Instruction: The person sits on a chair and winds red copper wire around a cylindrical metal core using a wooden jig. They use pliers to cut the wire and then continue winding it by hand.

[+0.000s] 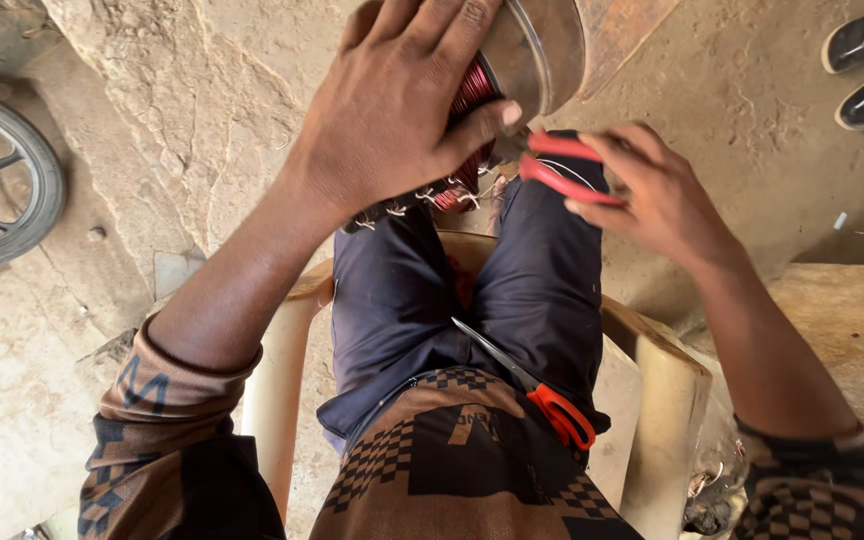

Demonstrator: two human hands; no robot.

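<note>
Motor stator (527, 50) dull grey metal, glossy copper-red winding (467, 100); pliers (562, 165) handles smooth red plastic; chair (667, 400) matt beige plastic; floor (172, 120) rough dusty concrete.

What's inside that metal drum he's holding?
Reddish copper wire coils with white ties fill the metal drum. The left hand covers most of them; deeper inside is hidden.
</note>
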